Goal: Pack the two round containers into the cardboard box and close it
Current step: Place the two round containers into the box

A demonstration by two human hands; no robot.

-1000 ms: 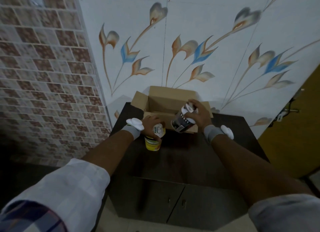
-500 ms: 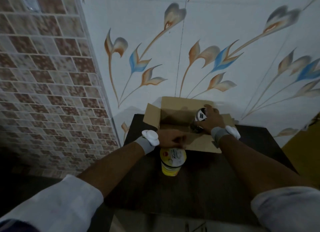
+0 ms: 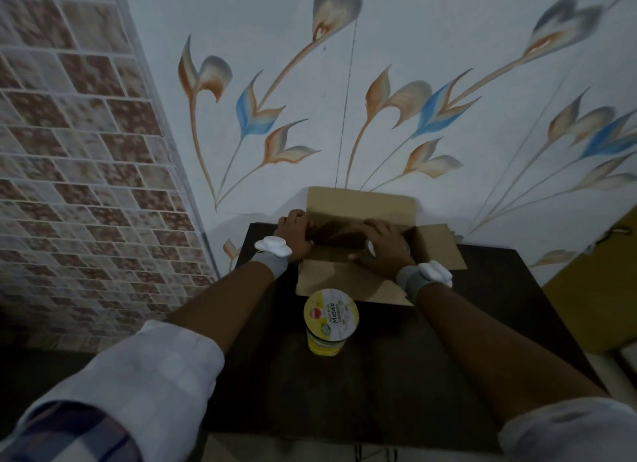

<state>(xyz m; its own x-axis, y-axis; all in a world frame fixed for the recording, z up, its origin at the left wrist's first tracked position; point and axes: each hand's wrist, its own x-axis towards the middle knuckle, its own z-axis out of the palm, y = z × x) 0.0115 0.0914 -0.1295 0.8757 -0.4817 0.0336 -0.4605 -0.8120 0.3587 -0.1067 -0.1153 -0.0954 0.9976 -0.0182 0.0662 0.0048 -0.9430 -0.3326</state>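
The open cardboard box (image 3: 362, 203) stands at the far edge of the dark table (image 3: 396, 375), its flaps spread outward. My left hand (image 3: 295, 235) grips the box's left wall. Inside the box, my right hand (image 3: 382, 251) reaches palm down over the dark round container (image 3: 370, 248); only a white sliver of that container shows under the fingers. The yellow round container (image 3: 331, 323), with a white "Masala" lid, stands upright on the table just in front of the box's front flap, with neither hand on it.
A floral tiled wall (image 3: 379, 82) rises directly behind the box. A brick-pattern wall (image 3: 86, 151) closes off the left side. A yellow-brown door or cabinet (image 3: 593, 289) stands to the right of the table. Both wrists wear grey bands with white tags.
My left hand let go of the yellow container and moved to the box's left wall. My right hand carried the dark container from the box's front edge down into the box.
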